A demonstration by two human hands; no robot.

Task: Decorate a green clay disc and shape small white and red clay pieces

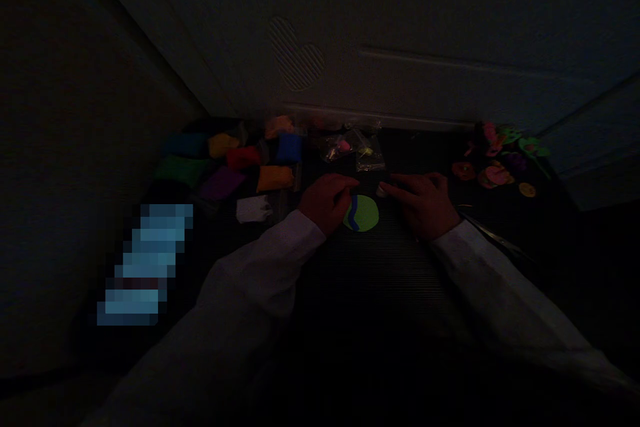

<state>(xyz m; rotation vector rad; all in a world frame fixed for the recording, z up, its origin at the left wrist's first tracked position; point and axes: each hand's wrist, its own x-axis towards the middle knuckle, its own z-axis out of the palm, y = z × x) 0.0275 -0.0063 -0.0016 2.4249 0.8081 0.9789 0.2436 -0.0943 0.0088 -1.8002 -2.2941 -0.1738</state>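
Observation:
In the dim head view, a flat light-green clay disc (367,213) with a wavy blue strip (354,213) on its left part lies on the dark table. My left hand (326,201) is at the disc's upper left edge, its fingers bent but apart, with nothing visible between them. My right hand (425,205) is to the right of the disc, fingers reaching left. One of its fingertips touches a small white lump (381,191), which looks like clay, just above the disc's right side. Darkness hides the undersides of both hands.
Bags of coloured clay, including an orange one (275,178) and a white one (253,209), sit at left. Small clear bags (370,155) lie behind. Scissors (495,235) and colourful clay flowers (496,175) are at right. A blurred-out bright screen (147,260) stands at far left.

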